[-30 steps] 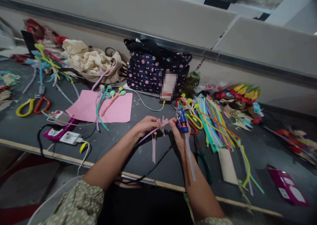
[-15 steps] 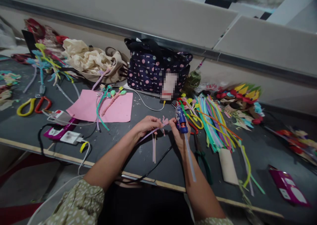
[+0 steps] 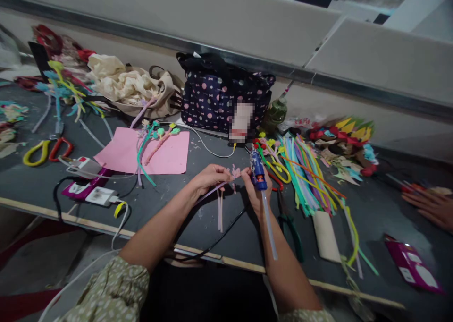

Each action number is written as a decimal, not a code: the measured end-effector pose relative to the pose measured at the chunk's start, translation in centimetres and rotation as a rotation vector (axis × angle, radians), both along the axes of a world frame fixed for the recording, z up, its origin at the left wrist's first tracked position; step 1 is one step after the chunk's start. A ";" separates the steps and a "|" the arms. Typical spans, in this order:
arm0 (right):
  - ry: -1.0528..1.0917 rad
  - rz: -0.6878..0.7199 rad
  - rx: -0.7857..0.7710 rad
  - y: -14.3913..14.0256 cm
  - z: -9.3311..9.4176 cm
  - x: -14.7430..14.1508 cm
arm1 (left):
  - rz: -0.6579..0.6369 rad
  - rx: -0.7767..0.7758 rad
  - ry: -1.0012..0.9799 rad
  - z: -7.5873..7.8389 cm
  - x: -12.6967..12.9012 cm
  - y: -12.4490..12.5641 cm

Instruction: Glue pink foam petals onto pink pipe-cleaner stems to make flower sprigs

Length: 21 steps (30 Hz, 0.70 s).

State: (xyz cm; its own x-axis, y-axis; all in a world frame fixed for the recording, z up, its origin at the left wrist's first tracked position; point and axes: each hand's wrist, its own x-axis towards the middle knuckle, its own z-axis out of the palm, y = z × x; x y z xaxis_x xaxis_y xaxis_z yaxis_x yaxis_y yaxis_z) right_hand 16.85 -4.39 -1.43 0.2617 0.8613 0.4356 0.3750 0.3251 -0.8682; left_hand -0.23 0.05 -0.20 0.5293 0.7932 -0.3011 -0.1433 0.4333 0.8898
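My left hand (image 3: 208,178) pinches a pale pink pipe-cleaner flower (image 3: 234,173) by its lilac stem, just above the dark table (image 3: 170,204). My right hand (image 3: 256,192) grips a blue glue gun (image 3: 257,170) with a clear glue stick (image 3: 269,223) trailing back along my wrist. The gun's tip sits right beside the flower head. Both hands meet near the table's middle.
A dotted navy bag (image 3: 222,97) stands behind. A sheet of pink paper (image 3: 145,154) with finished stems lies to the left, and a pile of coloured pipe cleaners (image 3: 304,171) to the right. Scissors (image 3: 46,151), a power strip (image 3: 87,182), green pliers (image 3: 293,232). Another person's hand (image 3: 428,204) rests at right.
Another person's hand has come into view at the right edge of the table. My own hands have hardly moved.
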 end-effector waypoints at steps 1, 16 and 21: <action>-0.002 -0.001 0.003 0.0 -0.1 0.0 | -0.005 -0.001 0.000 0.0 0.0 0.0; -0.080 0.018 -0.037 -0.3 0.6 -0.1 | 0.016 0.014 0.014 0.4 0.0 -0.1; -0.068 -0.005 -0.030 -0.4 0.6 -0.1 | 0.004 0.022 0.017 0.2 0.0 -0.1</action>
State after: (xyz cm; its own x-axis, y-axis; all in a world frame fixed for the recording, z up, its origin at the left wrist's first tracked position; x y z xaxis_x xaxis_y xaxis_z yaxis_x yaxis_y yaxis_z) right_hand 16.80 -4.74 -0.84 0.2362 0.8732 0.4264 0.4352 0.2973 -0.8498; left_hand -0.21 -0.06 -0.04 0.5213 0.8017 -0.2925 -0.1297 0.4132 0.9014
